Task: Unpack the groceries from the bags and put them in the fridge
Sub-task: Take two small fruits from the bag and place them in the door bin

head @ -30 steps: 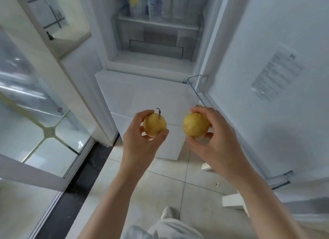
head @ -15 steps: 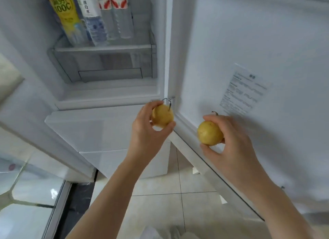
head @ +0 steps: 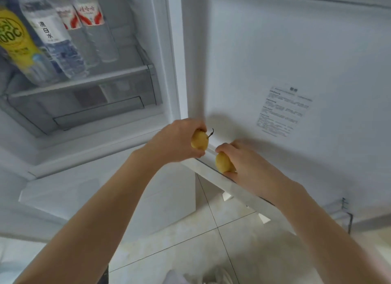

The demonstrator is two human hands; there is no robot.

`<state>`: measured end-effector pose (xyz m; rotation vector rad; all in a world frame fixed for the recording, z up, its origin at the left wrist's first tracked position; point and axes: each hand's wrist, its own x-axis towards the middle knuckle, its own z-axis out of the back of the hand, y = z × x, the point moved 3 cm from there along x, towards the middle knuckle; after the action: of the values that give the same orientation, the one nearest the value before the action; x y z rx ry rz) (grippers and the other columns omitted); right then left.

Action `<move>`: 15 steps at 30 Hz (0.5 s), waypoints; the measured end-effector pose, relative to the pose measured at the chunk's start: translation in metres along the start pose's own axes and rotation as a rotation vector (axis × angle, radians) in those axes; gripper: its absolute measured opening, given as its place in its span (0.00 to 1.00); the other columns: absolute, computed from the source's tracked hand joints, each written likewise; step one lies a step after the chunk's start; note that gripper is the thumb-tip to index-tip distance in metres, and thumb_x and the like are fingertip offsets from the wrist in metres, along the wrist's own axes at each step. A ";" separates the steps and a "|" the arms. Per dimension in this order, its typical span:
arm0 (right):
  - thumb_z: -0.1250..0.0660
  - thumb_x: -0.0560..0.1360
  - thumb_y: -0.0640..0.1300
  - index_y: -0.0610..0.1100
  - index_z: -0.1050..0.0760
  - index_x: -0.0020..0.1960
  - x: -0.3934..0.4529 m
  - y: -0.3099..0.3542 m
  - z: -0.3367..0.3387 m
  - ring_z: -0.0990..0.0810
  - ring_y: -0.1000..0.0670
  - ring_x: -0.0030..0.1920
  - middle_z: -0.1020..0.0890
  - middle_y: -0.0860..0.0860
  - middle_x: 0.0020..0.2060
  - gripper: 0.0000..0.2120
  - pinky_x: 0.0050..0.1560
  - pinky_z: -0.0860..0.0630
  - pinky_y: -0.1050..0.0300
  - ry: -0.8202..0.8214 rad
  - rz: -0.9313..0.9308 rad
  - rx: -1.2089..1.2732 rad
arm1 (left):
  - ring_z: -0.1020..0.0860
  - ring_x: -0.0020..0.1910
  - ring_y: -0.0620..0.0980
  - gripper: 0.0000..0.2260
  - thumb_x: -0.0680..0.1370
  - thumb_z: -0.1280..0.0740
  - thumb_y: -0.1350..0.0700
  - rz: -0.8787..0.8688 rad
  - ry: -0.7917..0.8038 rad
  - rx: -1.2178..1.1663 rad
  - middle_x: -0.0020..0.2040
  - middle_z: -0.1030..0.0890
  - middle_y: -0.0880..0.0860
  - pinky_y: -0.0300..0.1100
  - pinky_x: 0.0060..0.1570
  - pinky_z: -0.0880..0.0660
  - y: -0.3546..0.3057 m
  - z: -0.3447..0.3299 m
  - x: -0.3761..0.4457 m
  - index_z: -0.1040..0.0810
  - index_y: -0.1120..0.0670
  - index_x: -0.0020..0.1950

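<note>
I stand in front of a white fridge. My left hand (head: 175,141) grips a yellow pear (head: 199,140) with a dark stem, right at the seam beside the closed right fridge door (head: 275,61). My right hand (head: 251,167) grips a second yellow pear (head: 224,163) against that door's bottom edge. The two pears are close together but apart. The left door stands open, and its clear shelf (head: 84,82) holds a yellow bottle (head: 14,42) and several water bottles (head: 53,35).
A printed label (head: 284,110) is stuck on the closed right door. A white lower drawer front (head: 105,188) sits below the open door. Pale floor tiles (head: 190,252) lie underneath, with a white bag (head: 190,278) at my feet.
The view has tilted up and closer to the fridge. Both hands with their pears have risen and come together at the right door's lower left corner.
</note>
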<state>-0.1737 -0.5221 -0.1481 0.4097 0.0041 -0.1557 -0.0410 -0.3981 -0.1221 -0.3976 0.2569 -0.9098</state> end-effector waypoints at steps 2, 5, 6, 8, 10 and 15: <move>0.33 0.74 0.45 0.49 0.33 0.66 0.009 0.003 -0.002 0.25 0.48 0.50 0.30 0.51 0.52 0.21 0.52 0.27 0.55 0.033 -0.029 0.009 | 0.25 0.54 0.49 0.23 0.69 0.25 0.47 0.006 0.107 0.097 0.56 0.24 0.44 0.47 0.52 0.24 0.000 0.002 0.009 0.27 0.44 0.62; 0.32 0.74 0.48 0.49 0.31 0.65 0.022 0.003 -0.010 0.24 0.47 0.54 0.26 0.49 0.56 0.21 0.55 0.27 0.54 0.110 -0.091 0.089 | 0.26 0.53 0.50 0.23 0.70 0.26 0.47 -0.017 0.229 0.241 0.55 0.25 0.46 0.45 0.48 0.25 -0.006 0.001 0.019 0.28 0.46 0.62; 0.32 0.74 0.49 0.50 0.29 0.63 0.023 0.002 -0.011 0.23 0.48 0.53 0.23 0.49 0.54 0.19 0.55 0.26 0.54 0.096 -0.114 0.164 | 0.26 0.52 0.50 0.23 0.70 0.26 0.47 -0.029 0.240 0.261 0.54 0.25 0.46 0.44 0.48 0.26 -0.008 0.001 0.020 0.28 0.47 0.62; 0.32 0.74 0.49 0.52 0.27 0.59 0.024 0.001 -0.013 0.22 0.49 0.50 0.21 0.52 0.50 0.14 0.56 0.25 0.52 0.055 -0.174 0.313 | 0.26 0.51 0.50 0.23 0.71 0.26 0.46 -0.053 0.243 0.283 0.53 0.25 0.47 0.44 0.48 0.25 -0.010 0.000 0.022 0.27 0.48 0.62; 0.32 0.75 0.50 0.51 0.28 0.61 0.023 0.001 -0.014 0.22 0.49 0.48 0.21 0.51 0.49 0.16 0.57 0.25 0.50 0.066 -0.205 0.326 | 0.28 0.50 0.49 0.22 0.72 0.28 0.45 -0.070 0.240 0.303 0.51 0.26 0.46 0.43 0.46 0.27 -0.009 -0.002 0.022 0.26 0.49 0.63; 0.31 0.72 0.56 0.51 0.31 0.63 0.014 0.001 -0.011 0.21 0.51 0.52 0.21 0.51 0.54 0.23 0.55 0.23 0.48 -0.002 -0.236 0.299 | 0.26 0.53 0.49 0.15 0.77 0.34 0.48 -0.088 0.249 0.311 0.57 0.24 0.48 0.42 0.47 0.27 -0.008 -0.002 0.018 0.22 0.50 0.62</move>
<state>-0.1590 -0.5189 -0.1581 0.7076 0.0276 -0.3927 -0.0366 -0.4174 -0.1209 -0.0071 0.3213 -1.0681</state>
